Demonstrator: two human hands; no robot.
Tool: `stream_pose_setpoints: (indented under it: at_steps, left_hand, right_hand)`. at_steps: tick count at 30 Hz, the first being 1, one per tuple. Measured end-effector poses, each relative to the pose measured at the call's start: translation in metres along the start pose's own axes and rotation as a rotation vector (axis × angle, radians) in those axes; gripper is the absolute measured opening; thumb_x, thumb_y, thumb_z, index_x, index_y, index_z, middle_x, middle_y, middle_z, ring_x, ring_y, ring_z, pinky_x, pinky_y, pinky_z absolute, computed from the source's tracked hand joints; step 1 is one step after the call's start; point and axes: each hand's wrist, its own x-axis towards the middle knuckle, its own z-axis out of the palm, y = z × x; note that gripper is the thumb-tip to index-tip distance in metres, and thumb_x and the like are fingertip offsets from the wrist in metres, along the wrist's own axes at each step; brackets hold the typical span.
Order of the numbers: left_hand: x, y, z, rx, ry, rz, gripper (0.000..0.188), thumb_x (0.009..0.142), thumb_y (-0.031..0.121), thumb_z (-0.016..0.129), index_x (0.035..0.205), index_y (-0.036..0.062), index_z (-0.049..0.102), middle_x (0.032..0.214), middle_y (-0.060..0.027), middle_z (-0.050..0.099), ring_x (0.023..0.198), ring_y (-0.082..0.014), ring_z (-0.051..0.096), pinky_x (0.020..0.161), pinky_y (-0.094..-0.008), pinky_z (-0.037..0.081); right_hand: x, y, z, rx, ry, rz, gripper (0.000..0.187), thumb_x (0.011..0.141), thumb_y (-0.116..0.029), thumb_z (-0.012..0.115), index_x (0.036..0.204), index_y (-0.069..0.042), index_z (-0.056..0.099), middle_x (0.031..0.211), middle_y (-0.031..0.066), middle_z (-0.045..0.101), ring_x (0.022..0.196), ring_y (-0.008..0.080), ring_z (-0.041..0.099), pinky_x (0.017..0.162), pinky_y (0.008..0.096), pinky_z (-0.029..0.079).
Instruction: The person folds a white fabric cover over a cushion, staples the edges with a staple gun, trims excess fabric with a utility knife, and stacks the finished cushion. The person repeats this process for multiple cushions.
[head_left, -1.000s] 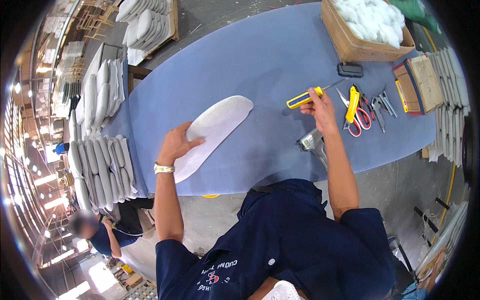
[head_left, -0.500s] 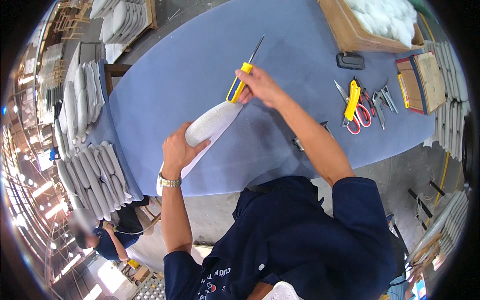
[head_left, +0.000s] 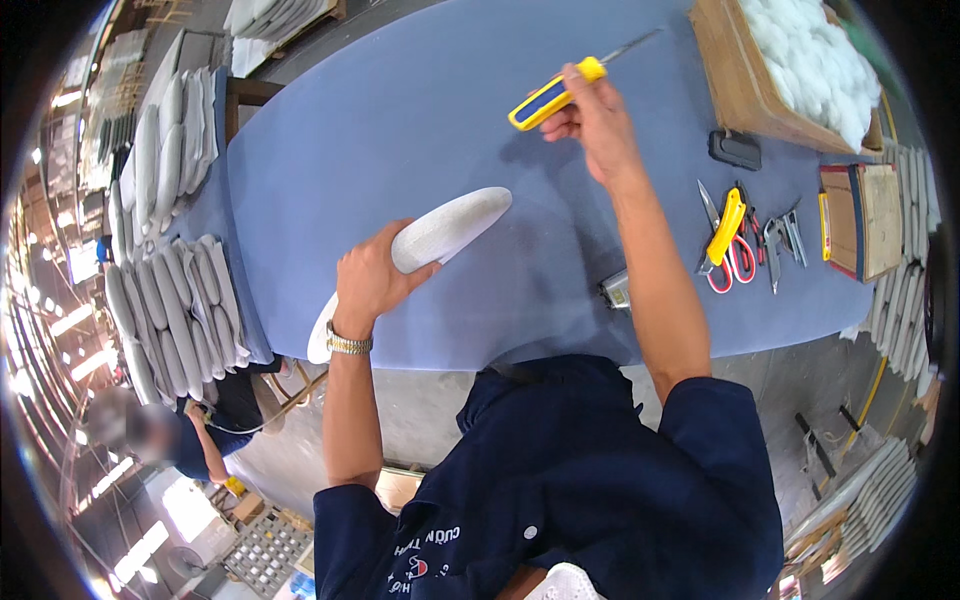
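Observation:
My left hand is closed around a long, light grey upholstered pad with a rounded end. The pad slants over the near left part of the blue-covered table, and its lower end shows past my wrist. Up and to the right, my right hand grips a screwdriver with a yellow and blue handle. Its metal shaft points away to the far right, clear of the pad. Near my right forearm lies a metal tool, partly hidden by the arm.
Red-handled scissors, a yellow utility knife and pliers lie at the right. Beyond are a black case, a box of white stuffing and a notebook. Stacked grey pads stand left, near another person.
My right hand has lifted the screwdriver away from the pad's end, toward the far right, and its shaft has swung rightward. The left hand still holds the pad, now turned flatter.

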Motion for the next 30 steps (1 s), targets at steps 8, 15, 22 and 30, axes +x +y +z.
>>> stream_pose_setpoints:
  at_steps: [8, 15, 22, 30]
  left_hand:
    - [0.003, 0.007, -0.001, -0.009, 0.049, 0.025, 0.069, 0.072, 0.055, 0.087, 0.124, 0.012, 0.07, 0.099, -0.0149, 0.078, 0.087, -0.0351, 0.076, 0.076, -0.0454, 0.059]
    - [0.014, 0.049, 0.016, 0.049, 0.132, 0.104, 0.066, 0.075, 0.06, 0.083, 0.117, 0.0115, 0.072, 0.094, -0.0111, 0.077, 0.084, -0.032, 0.076, 0.069, -0.0443, 0.059]
    - [0.003, 0.057, 0.022, 0.017, 0.191, 0.084, 0.061, 0.077, 0.057, 0.083, 0.116, 0.0123, 0.072, 0.097, -0.0068, 0.077, 0.082, -0.0295, 0.075, 0.067, -0.0432, 0.059]
    - [-0.004, 0.062, 0.028, 0.046, 0.188, 0.091, 0.061, 0.076, 0.053, 0.085, 0.119, 0.0126, 0.071, 0.105, -0.006, 0.077, 0.089, -0.0285, 0.075, 0.07, -0.0428, 0.059]
  right_hand:
    - [-0.032, -0.05, 0.024, -0.217, -0.168, -0.168, 0.033, 0.109, -0.038, 0.055, 0.115, -0.006, 0.062, 0.104, 0.0147, 0.076, 0.068, 0.0108, 0.068, 0.063, 0.0267, 0.058]
    - [-0.029, 0.006, 0.038, -0.39, -0.308, 0.03, 0.027, 0.104, -0.03, 0.066, 0.102, -0.003, 0.063, 0.081, 0.0052, 0.068, 0.06, 0.0083, 0.062, 0.055, 0.0256, 0.052]
    - [-0.023, -0.004, 0.029, -0.165, -0.21, -0.035, 0.032, 0.105, -0.033, 0.063, 0.101, -0.002, 0.063, 0.078, 0.0061, 0.069, 0.06, 0.0102, 0.065, 0.055, 0.0267, 0.055]
    - [-0.008, 0.022, -0.004, -0.135, -0.119, 0.072, 0.036, 0.105, -0.037, 0.062, 0.108, -0.002, 0.063, 0.08, 0.0073, 0.069, 0.059, 0.0115, 0.066, 0.054, 0.0258, 0.056]
